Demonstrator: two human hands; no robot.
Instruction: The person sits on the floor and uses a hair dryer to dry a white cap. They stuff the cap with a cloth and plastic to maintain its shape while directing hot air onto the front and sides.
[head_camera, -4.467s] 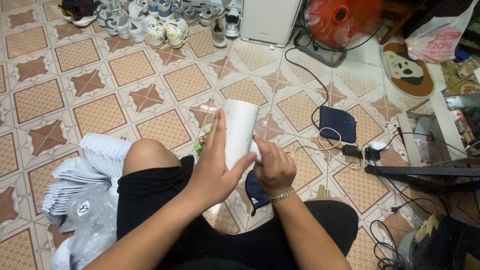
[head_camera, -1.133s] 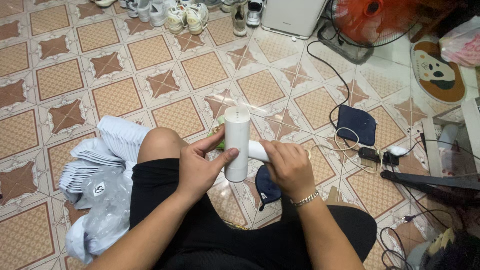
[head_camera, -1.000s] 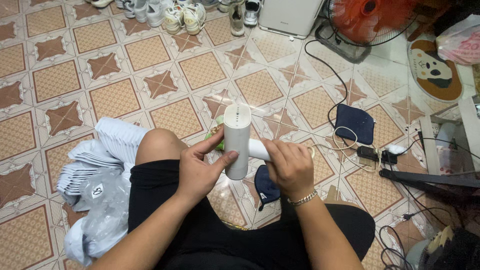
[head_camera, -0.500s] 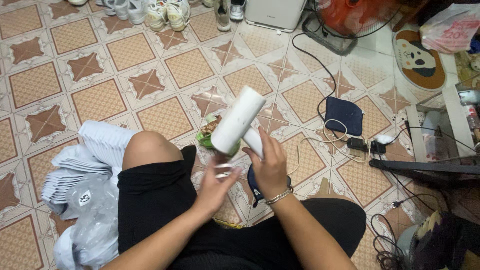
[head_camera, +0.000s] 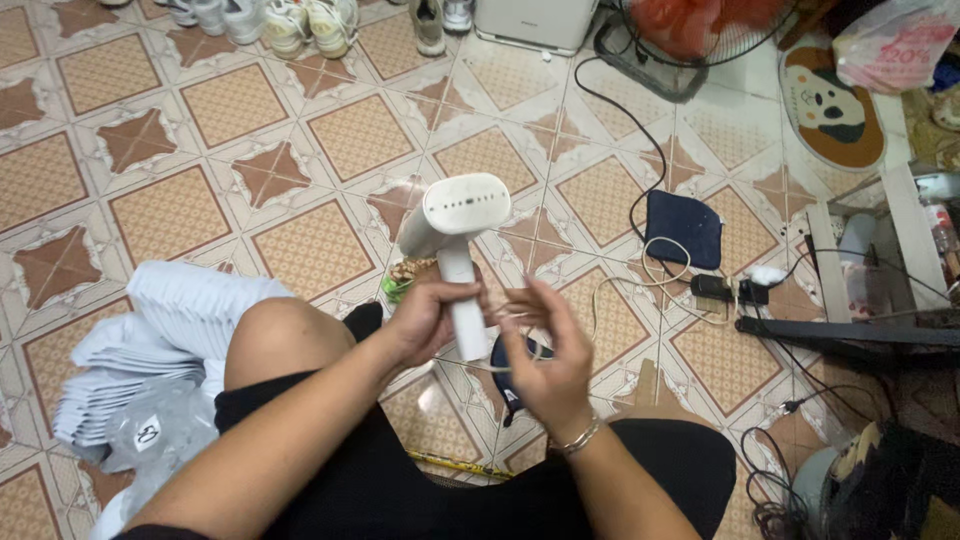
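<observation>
Handheld white steamer (head_camera: 452, 240): held upright over the lap at scene centre, flat oval head tilted up and far, handle pointing down so the head faces away from the body

Left hand (head_camera: 425, 318): closed round the steamer's handle, carrying its weight

Right hand (head_camera: 548, 352): just right of the handle, fingers spread and loose, gripping nothing that can be made out; a thin pale cord seems to pass by the fingers

Stack of folded white items (head_camera: 150, 345): near left on the tiled floor (head_camera: 150, 210), beside the knee, within reach

Clear plastic bag (head_camera: 160, 440): near left, with a small white round label

Dark blue pouch (head_camera: 683, 228): right, flat on floor by a cable

White plastic bag (head_camera: 890, 45): far right, pink printing
</observation>
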